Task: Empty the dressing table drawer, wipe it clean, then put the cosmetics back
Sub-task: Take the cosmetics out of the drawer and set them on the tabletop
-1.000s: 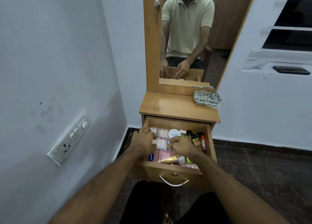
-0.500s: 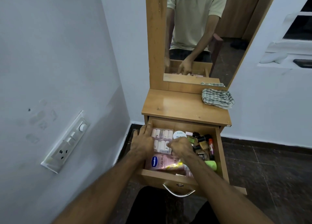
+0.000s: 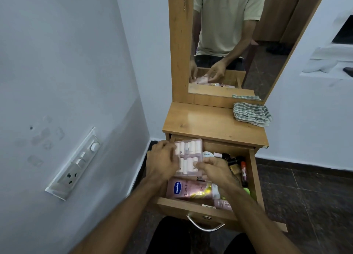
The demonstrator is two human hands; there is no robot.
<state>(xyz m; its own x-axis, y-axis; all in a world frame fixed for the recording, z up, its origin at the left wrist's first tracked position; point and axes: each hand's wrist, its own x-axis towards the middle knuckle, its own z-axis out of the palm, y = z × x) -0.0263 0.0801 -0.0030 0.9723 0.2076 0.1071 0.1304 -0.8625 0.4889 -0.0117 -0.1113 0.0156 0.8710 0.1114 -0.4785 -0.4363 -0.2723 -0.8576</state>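
A person is gripping a pink case (image 3: 188, 156) of white tubes with both hands above the open drawer (image 3: 193, 206) of a wooden desk (image 3: 206, 123). The left hand (image 3: 162, 161) is holding the case's left edge, fingers curled round it, while the right hand (image 3: 214, 166) is pinching its near right corner. The case is sitting raised over the drawer's back left part, its far end tilted up toward the desk.

Inside the drawer, a pink Vaseline tube (image 3: 188, 190) is lying just in front of the case, along the drawer's front. A white-lidded jar (image 3: 208, 154) is showing right of the case, and a cluster of small dark bottles (image 3: 232, 161) and an orange-capped stick (image 3: 243, 170) are crowding the drawer's right side. A green item (image 3: 247, 191) is peeking out at the right front corner, partly hidden by the right forearm. A metal handle (image 3: 205, 226) is hanging on the drawer front.

A striped cloth (image 3: 252, 114) is lying crumpled on the desk's back right corner, below the mirror (image 3: 238, 43), which is reflecting the person's shirt and both hands. A switchboard (image 3: 73, 164) is mounted on the wall left of the drawer.
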